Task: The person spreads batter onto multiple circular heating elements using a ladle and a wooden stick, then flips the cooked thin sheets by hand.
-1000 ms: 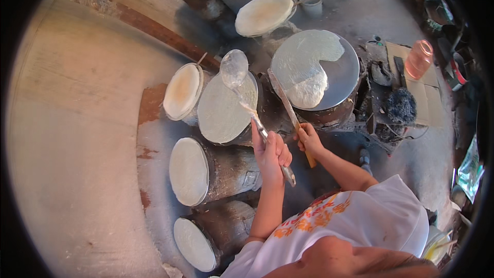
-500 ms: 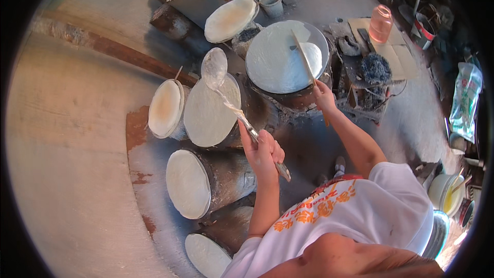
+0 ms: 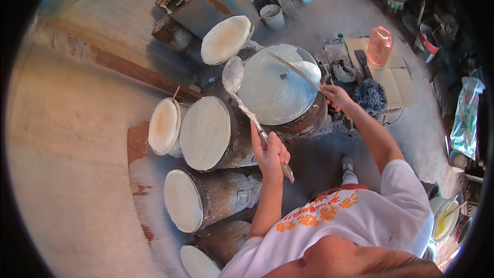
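Gripping a tool in each hand, a person in a white T-shirt [image 3: 370, 221] works over a round griddle [image 3: 304, 53] at the upper center of the frame. The left hand [image 3: 271, 157], near the center, is closed around a long-handled metal ladle [image 3: 249, 113] — one finger stretched up along the shaft, the others curled tight, the handle's end jutting out below the fist. The ladle's batter-smeared bowl rises well beyond those fingers, near the griddle's left edge; it cannot be told how high it hangs. The right hand [image 3: 337, 99], right of center, has its fingers wrapped about the handle end of a flat spreader [image 3: 297, 71], whose blade runs up and left from the knuckles. That blade slants across the pale batter [image 3: 272, 95] — a thick white pool of it shows just beyond the fingers — though whether the edge presses down is unclear. A small dark patch breaks the batter beside the blade. Left of the ladle, a second griddle bears a pale round sheet [image 3: 206, 133]; two more sheets line the lower left. Stacked flatbreads [image 3: 226, 40] sit at upper center, while a pink jar [image 3: 380, 46] stands on cardboard [image 3: 395, 80] at upper right.
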The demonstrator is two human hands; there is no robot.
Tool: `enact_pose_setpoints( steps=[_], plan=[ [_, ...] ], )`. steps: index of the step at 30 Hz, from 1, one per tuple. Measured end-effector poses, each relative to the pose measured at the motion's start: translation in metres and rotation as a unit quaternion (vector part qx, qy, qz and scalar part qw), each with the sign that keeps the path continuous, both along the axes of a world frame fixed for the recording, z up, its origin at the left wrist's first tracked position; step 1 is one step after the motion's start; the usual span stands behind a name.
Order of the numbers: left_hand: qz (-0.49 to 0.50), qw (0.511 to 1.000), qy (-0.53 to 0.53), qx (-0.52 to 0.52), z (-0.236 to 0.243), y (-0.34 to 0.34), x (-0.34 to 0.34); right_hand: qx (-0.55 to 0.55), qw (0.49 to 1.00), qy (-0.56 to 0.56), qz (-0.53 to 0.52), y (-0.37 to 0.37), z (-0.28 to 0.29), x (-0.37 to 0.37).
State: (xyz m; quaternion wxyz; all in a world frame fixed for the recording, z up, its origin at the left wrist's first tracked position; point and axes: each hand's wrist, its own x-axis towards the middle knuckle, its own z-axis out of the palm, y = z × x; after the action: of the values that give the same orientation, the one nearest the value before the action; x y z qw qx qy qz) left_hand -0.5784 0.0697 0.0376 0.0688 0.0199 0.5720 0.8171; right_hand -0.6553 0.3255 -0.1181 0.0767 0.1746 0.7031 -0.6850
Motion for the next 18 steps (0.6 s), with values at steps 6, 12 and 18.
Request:
enact_pose_setpoints(
  steps=[6, 12, 18],
  plan=[
    [0.017, 0.999, -0.005, -0.049, 0.002, 0.048, -0.032, -0.144, 0.986, 0.022, 0.082, 0.069, -0.022, -0.006],
    [0.029, 0.999, -0.026, -0.033, -0.005, 0.113, -0.059, 0.029, 0.986, 0.022, 0.165, 0.133, -0.002, -0.058],
    [0.067, 0.993, -0.038, -0.094, -0.004, 0.076, -0.068, 0.054, 0.971, -0.023, 0.232, 0.122, 0.008, -0.038]
  ],
)
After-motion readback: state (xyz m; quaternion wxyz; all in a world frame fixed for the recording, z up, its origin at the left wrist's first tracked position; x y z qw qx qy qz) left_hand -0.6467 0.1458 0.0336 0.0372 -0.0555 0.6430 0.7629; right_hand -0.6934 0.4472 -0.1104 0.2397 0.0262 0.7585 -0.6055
